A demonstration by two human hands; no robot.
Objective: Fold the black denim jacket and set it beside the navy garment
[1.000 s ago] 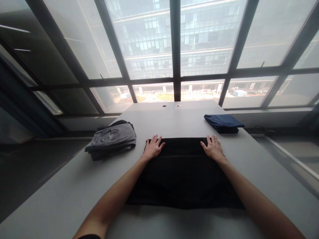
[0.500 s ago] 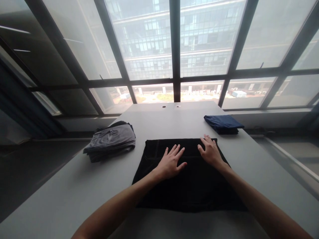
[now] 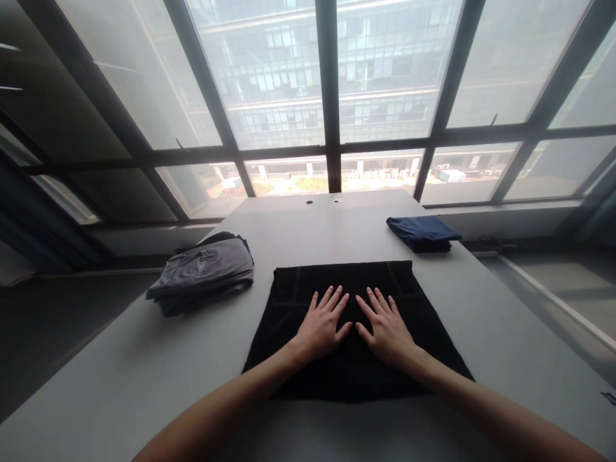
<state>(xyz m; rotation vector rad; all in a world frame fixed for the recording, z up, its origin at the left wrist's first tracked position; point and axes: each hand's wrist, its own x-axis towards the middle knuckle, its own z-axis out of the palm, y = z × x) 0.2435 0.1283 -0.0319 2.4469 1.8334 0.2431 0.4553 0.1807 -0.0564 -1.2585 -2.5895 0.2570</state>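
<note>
A black garment [image 3: 346, 378] with pale stitched seams lies spread flat in front of me, folded into a wide block; its exact kind I cannot tell. My left hand [image 3: 321, 324] rests palm down on its middle, fingers spread. Beside it, my right hand [image 3: 386, 327] lies flat on the same cloth, its fingers also apart. The two thumbs point at each other with a small gap between them. Neither hand grips the fabric.
On the left of the white table [image 3: 308, 231] sits a stack of folded grey and black clothes [image 3: 205, 269]. A folded dark blue garment [image 3: 423, 232] lies near the right edge. Tall windows [image 3: 269, 77] rise beyond the far edge.
My right hand has slid from the garment's far right corner inward and toward me, next to the left hand. My left hand stays flat on the cloth. The view has shifted slightly.
</note>
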